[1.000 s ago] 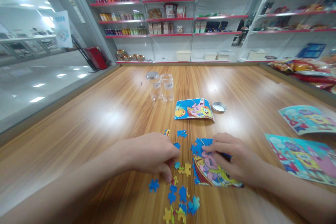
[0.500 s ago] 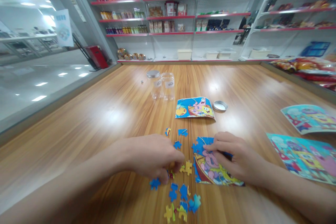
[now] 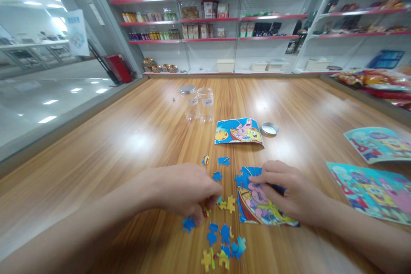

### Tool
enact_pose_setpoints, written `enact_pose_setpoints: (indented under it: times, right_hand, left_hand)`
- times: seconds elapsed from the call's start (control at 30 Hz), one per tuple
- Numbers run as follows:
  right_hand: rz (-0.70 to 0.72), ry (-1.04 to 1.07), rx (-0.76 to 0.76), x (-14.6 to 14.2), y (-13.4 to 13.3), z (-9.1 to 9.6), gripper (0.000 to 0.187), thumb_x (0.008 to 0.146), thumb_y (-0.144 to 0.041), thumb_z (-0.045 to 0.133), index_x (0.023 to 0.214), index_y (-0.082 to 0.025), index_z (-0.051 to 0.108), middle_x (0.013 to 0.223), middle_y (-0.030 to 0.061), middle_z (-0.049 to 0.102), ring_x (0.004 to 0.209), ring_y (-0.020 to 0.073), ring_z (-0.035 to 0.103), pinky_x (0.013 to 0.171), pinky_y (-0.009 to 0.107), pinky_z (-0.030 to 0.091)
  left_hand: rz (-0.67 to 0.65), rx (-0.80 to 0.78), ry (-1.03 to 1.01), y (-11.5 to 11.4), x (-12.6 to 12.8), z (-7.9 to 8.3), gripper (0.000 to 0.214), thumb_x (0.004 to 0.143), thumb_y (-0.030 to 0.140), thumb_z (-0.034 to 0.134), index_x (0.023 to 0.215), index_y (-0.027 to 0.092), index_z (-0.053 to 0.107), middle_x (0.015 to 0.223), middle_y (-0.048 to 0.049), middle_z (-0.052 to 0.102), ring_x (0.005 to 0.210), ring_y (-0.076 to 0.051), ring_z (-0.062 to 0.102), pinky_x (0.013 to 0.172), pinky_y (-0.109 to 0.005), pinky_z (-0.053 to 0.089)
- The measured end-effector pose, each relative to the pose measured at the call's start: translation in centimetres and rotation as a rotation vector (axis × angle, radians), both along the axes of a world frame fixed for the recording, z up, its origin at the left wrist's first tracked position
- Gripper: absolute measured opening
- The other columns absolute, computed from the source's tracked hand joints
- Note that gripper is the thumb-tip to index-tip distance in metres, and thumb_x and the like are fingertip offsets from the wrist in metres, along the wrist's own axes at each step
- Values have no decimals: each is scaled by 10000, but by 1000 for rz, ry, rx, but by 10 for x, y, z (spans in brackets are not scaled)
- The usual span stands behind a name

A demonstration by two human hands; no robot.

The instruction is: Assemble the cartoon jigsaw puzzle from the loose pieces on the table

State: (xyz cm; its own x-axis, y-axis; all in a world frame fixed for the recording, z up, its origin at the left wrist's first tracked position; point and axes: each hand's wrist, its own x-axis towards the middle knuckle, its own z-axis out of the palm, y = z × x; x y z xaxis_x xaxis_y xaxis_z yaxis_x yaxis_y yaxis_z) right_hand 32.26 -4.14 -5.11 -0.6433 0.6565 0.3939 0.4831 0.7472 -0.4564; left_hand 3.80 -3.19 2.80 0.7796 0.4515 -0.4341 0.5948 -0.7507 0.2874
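Note:
My left hand [image 3: 188, 188] hovers low over loose jigsaw pieces, its fingers curled down and its thumb apart from them. A blue piece [image 3: 189, 224] lies by the thumb, and a red-and-green piece [image 3: 205, 212] shows below the fingers. My right hand [image 3: 285, 186] rests on the partly joined jigsaw puzzle [image 3: 248, 205], fingers stretched and the index fingertip on its upper part. Between the hands lie yellow pieces [image 3: 230, 204]. Nearer me are several more, among them a light-blue piece [image 3: 238, 248]. Part of the puzzle is hidden under my right hand.
A curled picture sheet [image 3: 239, 132] lies beyond the puzzle, beside a metal lid [image 3: 270, 129]. Two clear jars [image 3: 205, 109] stand farther back, one lidded. Two more picture sheets [image 3: 369, 192] lie at right. Snack packets [image 3: 379, 83] sit past the table's right edge; stocked shelves line the back.
My left hand has shifted slightly left, uncovering a little more of the pieces to its right. My right hand stays in place on the puzzle.

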Motion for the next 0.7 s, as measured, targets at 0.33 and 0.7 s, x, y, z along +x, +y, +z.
enact_pose_setpoints:
  times: [0.33, 0.7]
  right_hand:
    - [0, -21, -23, 1, 0, -1, 256, 917, -125, 523, 1063, -202, 719, 804, 62, 621, 756, 188, 561, 639, 323, 414]
    - [-84, 55, -16, -10, -21, 9, 453, 927, -184, 554, 1350, -193, 394, 1039, 87, 564, 892, 201, 564, 777, 346, 504]
  left_hand:
    - [10, 0, 31, -1, -1, -4, 205, 728, 226, 842, 845, 223, 673, 760, 10, 721, 692, -186, 654, 505, -251, 296]
    - [12, 7, 23, -1, -2, -7, 214, 715, 231, 853, 830, 218, 674, 725, 15, 705, 666, -183, 651, 496, -252, 299]
